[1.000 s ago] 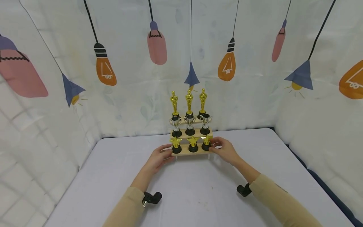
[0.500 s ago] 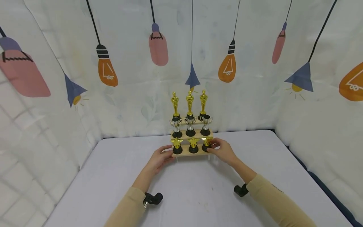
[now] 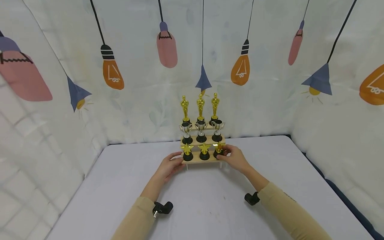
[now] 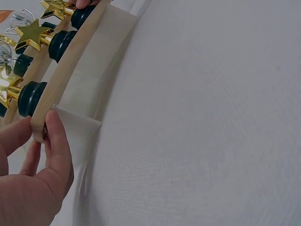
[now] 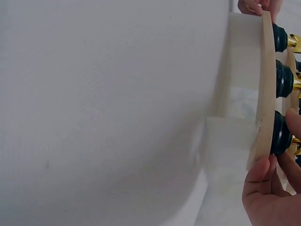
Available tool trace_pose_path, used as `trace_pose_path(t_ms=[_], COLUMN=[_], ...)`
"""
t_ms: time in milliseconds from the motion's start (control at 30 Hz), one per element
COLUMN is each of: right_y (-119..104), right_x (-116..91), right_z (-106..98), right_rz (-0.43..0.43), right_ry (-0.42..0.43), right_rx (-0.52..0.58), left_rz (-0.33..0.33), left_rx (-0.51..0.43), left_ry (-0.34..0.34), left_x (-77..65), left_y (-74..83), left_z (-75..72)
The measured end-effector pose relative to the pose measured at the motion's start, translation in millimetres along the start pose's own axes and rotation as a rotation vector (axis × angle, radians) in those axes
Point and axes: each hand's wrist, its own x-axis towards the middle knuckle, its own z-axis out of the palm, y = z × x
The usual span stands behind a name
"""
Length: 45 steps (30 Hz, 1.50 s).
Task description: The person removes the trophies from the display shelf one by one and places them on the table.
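A three-tier wooden display stand (image 3: 196,162) stands toward the back of the table. On its lowest tier are three gold star trophies (image 3: 204,151) with black bases. My left hand (image 3: 167,168) pinches the left end of that tier; in the left wrist view, the thumb is above the board and a finger below it. My right hand (image 3: 237,160) holds the rightmost star trophy (image 5: 281,133) by its black base, the thumb in front. Lower fingers are at the board's end in the right wrist view. Part of that trophy is hidden by the hand.
Three silver cup trophies (image 3: 201,130) fill the middle tier, and three gold figure trophies (image 3: 200,108) the top one. White supports (image 4: 77,120) lie under the front board. Behind the white-covered table (image 3: 126,186) hangs a lamp-printed cloth (image 3: 135,110).
My right hand has shifted slightly left, its thumb moving further across the front of the rightmost star trophy's base. The left hand keeps its place on the tier's end.
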Motion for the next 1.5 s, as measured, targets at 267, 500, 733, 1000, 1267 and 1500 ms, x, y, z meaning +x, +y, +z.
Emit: trace_pose_path(t_ms=[267, 500, 733, 1000, 1267, 1500], right_y=[-1.9, -4.7, -0.5, -4.0, -6.0, -0.2], right_x=[1.8, -1.2, -2.6, -2.1, -8.1, -5.1], right_z=[-0.8, -2.7, -4.8, -10.0, -12.2, -17.1], right_rz=[0.003, 0.016, 0.01, -0.014, -0.012, -0.007], right_ry=[-0.015, -0.031, -0.026, -0.029, -0.034, -0.032], right_rx=[-0.022, -0.027, -0.027, -0.019, 0.039, 0.078], left_rz=[-0.018, -0.009, 0.008, 0.006, 0.004, 0.027], left_rx=[-0.013, -0.007, -0.021, -0.019, -0.026, -0.037], left_ry=[0.009, 0.001, -0.002, 0.025, 0.006, 0.003], left_x=[-1.0, -0.8, 1.2, 2.3, -0.6, -0.3], left_y=[1.3, 0.4, -7.0, -3.7, -8.4, -5.8], left_z=[0.2, 1.9, 4.0, 1.0, -0.6, 2.0])
